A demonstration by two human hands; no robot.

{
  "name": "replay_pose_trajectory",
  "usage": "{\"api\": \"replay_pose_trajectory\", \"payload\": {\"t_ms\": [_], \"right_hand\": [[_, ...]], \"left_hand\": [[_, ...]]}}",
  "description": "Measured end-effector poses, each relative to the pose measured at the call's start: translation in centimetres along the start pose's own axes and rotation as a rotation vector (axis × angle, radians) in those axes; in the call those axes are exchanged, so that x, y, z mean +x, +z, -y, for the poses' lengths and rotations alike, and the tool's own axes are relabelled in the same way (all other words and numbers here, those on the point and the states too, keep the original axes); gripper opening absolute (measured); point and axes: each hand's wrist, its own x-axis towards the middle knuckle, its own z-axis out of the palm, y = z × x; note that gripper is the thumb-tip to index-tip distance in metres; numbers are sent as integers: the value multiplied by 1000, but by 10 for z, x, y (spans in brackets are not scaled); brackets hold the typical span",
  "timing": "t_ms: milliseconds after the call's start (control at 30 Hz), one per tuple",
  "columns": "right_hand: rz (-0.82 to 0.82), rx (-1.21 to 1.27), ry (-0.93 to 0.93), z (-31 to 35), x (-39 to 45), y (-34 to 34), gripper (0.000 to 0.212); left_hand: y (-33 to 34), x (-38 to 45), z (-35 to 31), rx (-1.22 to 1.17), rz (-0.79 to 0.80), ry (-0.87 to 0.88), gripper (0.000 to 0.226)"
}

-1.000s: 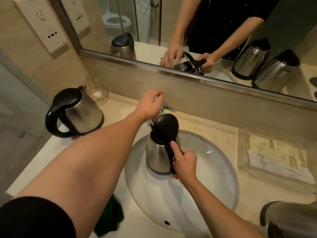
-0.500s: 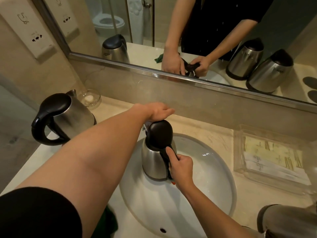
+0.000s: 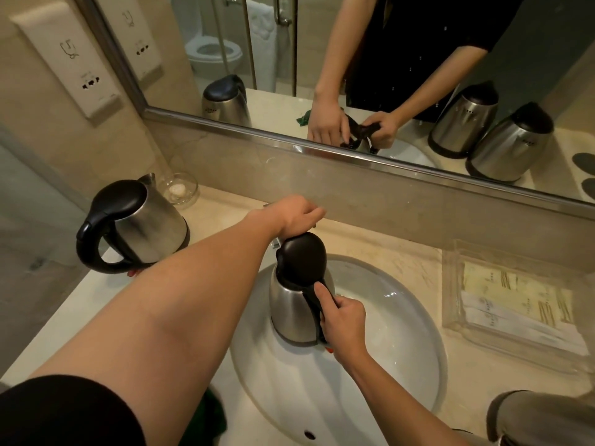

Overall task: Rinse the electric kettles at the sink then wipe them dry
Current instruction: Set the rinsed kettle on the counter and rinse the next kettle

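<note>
Faucet (image 3: 273,243) mostly hidden behind left hand (image 3: 297,214); third kettle (image 3: 541,420) cropped.

Steel kettle (image 3: 291,312) (black lid shut) upright over white sink (image 3: 402,375).

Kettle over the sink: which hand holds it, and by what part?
The right hand grips the kettle by its black handle; the left hand rests behind its lid.

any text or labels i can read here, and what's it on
No text can be read.
Wall socket plate: only a line-drawn symbol, no words.
Packets in the clear tray: printed lines, too blurred to read.
Kettles reflected in the mirror: small markings, too small to read.
</note>
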Motion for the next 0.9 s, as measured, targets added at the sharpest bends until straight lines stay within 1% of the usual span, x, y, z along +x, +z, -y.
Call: {"api": "replay_pose_trajectory", "payload": {"t_ms": [33,100,167,233,300,367,467,533,600,667,767,833,867,900], "right_hand": [[0,-3,-11,0,-1,-1,58],[8,17,-17,0,-5,-1,60],[21,54,-10,0,-11,0,61],[31,68,-10,3,-17,2,61],[44,75,-15,8,-24,6,56],[74,115,-8,13,-30,11,57],[87,136,6,21,-39,24,62],[87,129,20,23,-44,36,67],[108,87,8,25,-50,46,72],[142,36,-28,26,-55,51,83],[150,-27,-94,35,-59,54,87],[134,-52,-113,41,-62,55,85],[119,-61,-116,43,-63,55,84],[100,-62,-116,46,-64,55,84]], "left_hand": [[0,-6,5,-23,-62,17,42],[0,-22,16,50,-241,71,36],[6,-41,30,113,-435,81,37],[19,-62,43,-12,-545,9,40],[34,-82,52,-261,-607,-84,43],[51,-102,50,-506,-645,-176,47],[79,-132,40,-859,-642,-295,54],[93,-147,39,-1058,-627,-313,71],[101,-157,44,-1143,-655,-348,88],[102,-167,54,-1190,-684,-409,96],[105,-186,57,-1219,-658,-432,93],[106,-189,50,-1249,-621,-419,102],[104,-189,46,-1262,-627,-411,103],[101,-190,43,-1272,-644,-405,97]]}}
